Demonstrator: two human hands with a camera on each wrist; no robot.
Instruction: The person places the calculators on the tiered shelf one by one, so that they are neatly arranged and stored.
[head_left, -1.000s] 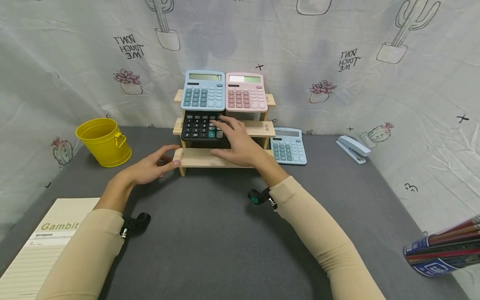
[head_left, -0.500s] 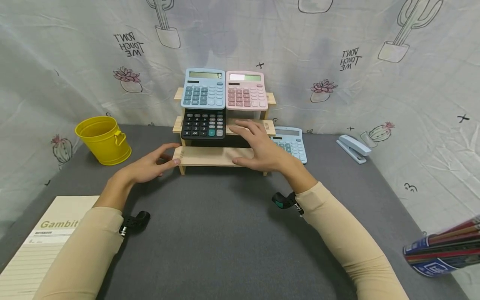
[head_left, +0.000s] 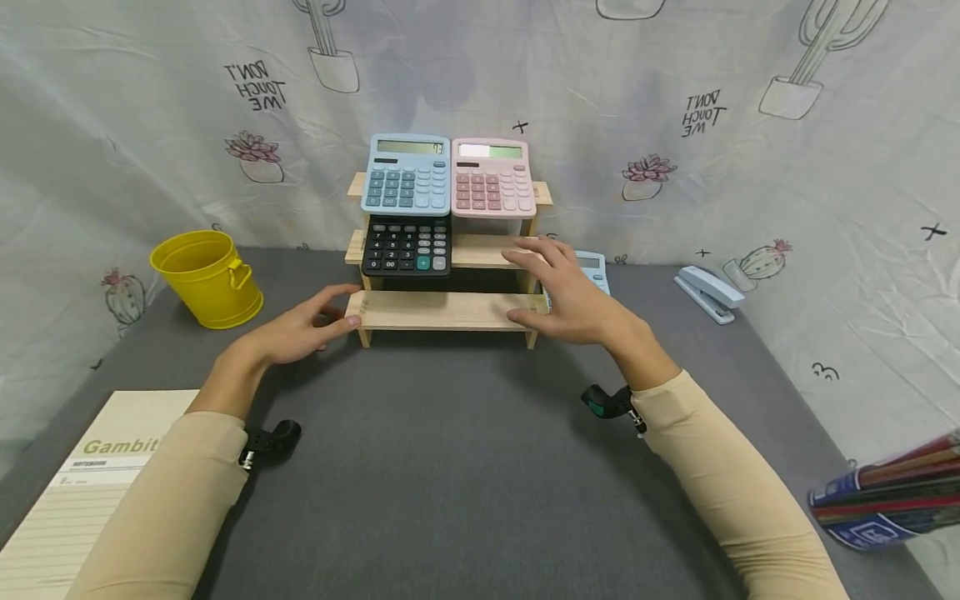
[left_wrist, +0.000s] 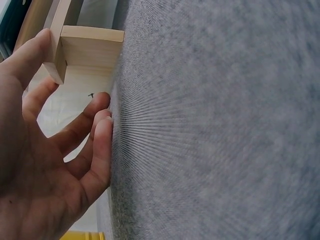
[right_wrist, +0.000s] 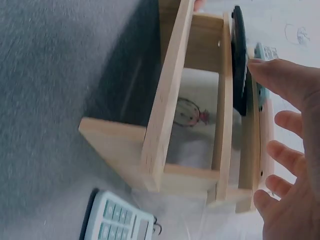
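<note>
A three-tier wooden stand point(head_left: 442, 311) rises at the back of the table. Its top tier bears a light blue calculator point(head_left: 407, 177) and a pink calculator point(head_left: 492, 179) side by side, both tilted up. On the left half of the middle tier leans a black calculator point(head_left: 407, 247). My left hand point(head_left: 300, 332) holds the left end of the lowest tier, thumb point(left_wrist: 37, 50) on the board and index finger at its end. My right hand point(head_left: 573, 304), fingers spread and holding nothing, hovers by the stand's right end. It partly hides a second light blue calculator point(head_left: 594, 265) on the table.
A yellow bucket point(head_left: 206, 283) stands at the back left and a notebook point(head_left: 90, 492) lies at the front left. To the right are a light blue stapler point(head_left: 708, 294) and a holder of pencils point(head_left: 873, 508). Patterned cloth point(head_left: 570, 100) hangs behind.
My right hand has drawn away from the black calculator and moved right, to the stand's right end. The left hand has stayed in place, and the calculators stand as before.
</note>
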